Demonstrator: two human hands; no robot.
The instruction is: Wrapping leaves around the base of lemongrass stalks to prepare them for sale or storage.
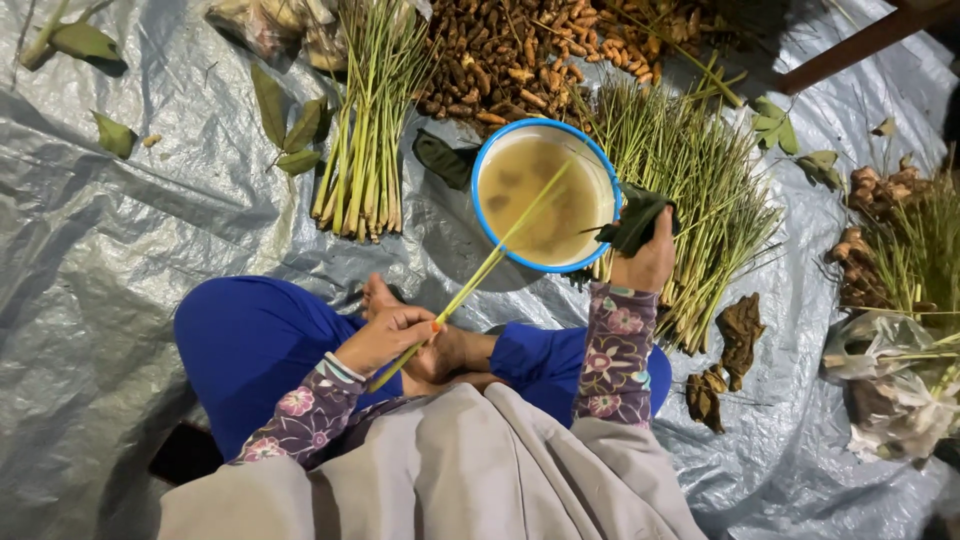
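Note:
My left hand (385,338) grips a long green lemongrass stalk (490,262) over my crossed legs; the stalk slants up and across a blue-rimmed bowl (487,155) of cloudy brownish water. My right hand (648,258) is closed on a dark green leaf (634,220) right at the bowl's right rim. A loose heap of lemongrass stalks (690,190) lies just to the right of that hand, and a tied bundle of stalks (362,140) lies to the left of the bowl.
A grey plastic sheet (120,250) covers the ground. A pile of small brown roots (520,55) lies behind the bowl. Loose green leaves (290,125) sit at the left, dried leaves (738,330) and a plastic bag (890,385) at the right. A wooden bar (860,42) crosses the top right.

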